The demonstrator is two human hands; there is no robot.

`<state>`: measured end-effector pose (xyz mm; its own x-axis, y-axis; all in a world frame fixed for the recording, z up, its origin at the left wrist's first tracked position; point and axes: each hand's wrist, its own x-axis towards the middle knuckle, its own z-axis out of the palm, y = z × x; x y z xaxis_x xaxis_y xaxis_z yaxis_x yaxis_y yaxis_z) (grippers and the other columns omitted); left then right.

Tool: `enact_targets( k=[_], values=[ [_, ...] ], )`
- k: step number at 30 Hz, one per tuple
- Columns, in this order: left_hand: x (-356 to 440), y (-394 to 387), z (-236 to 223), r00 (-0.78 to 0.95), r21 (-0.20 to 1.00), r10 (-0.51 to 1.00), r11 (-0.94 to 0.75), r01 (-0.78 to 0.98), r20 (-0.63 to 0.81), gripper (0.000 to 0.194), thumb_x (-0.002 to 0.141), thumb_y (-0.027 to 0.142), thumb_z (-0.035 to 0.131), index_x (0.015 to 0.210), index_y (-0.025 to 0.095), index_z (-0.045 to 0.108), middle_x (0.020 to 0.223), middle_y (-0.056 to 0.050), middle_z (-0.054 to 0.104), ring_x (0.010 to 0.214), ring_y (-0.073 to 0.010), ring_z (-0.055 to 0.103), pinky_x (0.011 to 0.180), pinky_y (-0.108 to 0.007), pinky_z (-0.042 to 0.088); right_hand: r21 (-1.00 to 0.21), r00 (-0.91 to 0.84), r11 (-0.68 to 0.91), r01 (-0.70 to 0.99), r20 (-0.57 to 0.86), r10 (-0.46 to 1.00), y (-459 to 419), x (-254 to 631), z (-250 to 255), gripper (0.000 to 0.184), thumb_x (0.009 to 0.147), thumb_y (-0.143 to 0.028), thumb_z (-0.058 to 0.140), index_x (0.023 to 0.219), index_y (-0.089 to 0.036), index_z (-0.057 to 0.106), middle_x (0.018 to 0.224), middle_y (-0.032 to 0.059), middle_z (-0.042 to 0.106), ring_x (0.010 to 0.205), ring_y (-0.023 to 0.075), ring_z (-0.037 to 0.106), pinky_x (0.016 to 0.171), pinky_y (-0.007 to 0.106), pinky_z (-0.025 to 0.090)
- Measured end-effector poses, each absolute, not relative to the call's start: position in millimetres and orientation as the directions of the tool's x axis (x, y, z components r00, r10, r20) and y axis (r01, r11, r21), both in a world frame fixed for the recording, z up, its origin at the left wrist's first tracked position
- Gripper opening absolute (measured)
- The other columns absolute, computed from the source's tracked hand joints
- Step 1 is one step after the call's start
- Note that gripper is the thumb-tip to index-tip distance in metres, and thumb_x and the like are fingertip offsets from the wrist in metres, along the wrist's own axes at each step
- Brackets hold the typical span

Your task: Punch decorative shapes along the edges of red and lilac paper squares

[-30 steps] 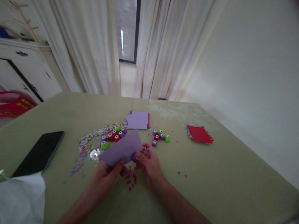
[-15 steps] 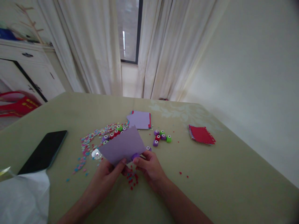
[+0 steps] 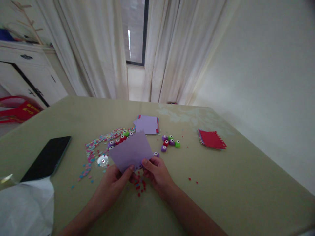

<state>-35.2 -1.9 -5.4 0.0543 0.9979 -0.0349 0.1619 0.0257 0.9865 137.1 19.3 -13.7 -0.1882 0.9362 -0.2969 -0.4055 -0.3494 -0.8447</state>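
My left hand (image 3: 113,184) pinches the near edge of a lilac paper sheet (image 3: 131,150) and holds it tilted above the table. My right hand (image 3: 157,173) is closed around a small purple paper punch (image 3: 141,165) at the sheet's lower right edge; most of the punch is hidden by the thumb and the paper. Small red punched bits (image 3: 139,186) lie on the olive table (image 3: 221,183) just under both hands. Another purple punch (image 3: 156,154) sits beside my right fingers.
A row of small punches (image 3: 119,140) and a second cluster (image 3: 169,143) lie behind the sheet. Pastel confetti (image 3: 92,152) spreads at the left. A lilac paper stack (image 3: 147,124), red paper stack (image 3: 211,139), black phone (image 3: 46,158) and white plastic bag (image 3: 24,206) also lie on the table.
The lilac sheet has turned and stands more upright in my hands. My right thumb has slid over the purple punch, covering more of it. Both hands stayed in about the same place.
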Motion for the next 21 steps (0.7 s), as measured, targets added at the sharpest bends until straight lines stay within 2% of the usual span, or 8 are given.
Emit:
enact_targets(
  k=[6, 12, 21],
  values=[
    [-33.0, -3.2, -1.5, 0.059, 0.988, 0.997, 0.038, 0.150, -0.047, 0.028, 0.083, 0.043, 0.070, 0.068, 0.020, 0.075, 0.064, -0.005, 0.079, 0.059, -0.0224, 0.075, 0.058, -0.028, 0.059, -0.862, -0.179, -0.335, -0.380, -0.287, 0.941, 18.0, 135.5, -13.5, 0.055, 0.055, -0.062, 0.095, 0.066, -0.015, 0.067, 0.056, -0.0051, 0.054, 0.052, 0.0078, 0.041, 0.052, 0.023, 0.030],
    [-32.1, -3.4, -3.0, 0.052, 0.994, 0.995, 0.077, 0.076, -0.081, 0.025, 0.081, 0.043, 0.074, 0.072, 0.020, 0.074, 0.063, -0.004, 0.078, 0.058, -0.0225, 0.074, 0.058, -0.029, 0.060, -0.868, -0.182, -0.318, -0.381, -0.267, 0.946, 18.0, 134.5, -15.9, 0.054, 0.060, -0.064, 0.092, 0.070, -0.016, 0.069, 0.058, -0.0047, 0.055, 0.052, 0.0085, 0.040, 0.051, 0.023, 0.028],
    [-32.1, -4.8, -7.5, 0.044, 0.994, 0.995, 0.086, 0.062, -0.089, 0.021, 0.082, 0.040, 0.074, 0.075, 0.020, 0.073, 0.064, -0.004, 0.078, 0.058, -0.0220, 0.074, 0.058, -0.030, 0.060, -0.882, -0.186, -0.305, -0.358, -0.253, 0.949, 17.5, 135.1, -23.4, 0.052, 0.066, -0.063, 0.090, 0.076, -0.015, 0.071, 0.060, -0.0041, 0.056, 0.052, 0.0080, 0.039, 0.050, 0.023, 0.027]
  ],
)
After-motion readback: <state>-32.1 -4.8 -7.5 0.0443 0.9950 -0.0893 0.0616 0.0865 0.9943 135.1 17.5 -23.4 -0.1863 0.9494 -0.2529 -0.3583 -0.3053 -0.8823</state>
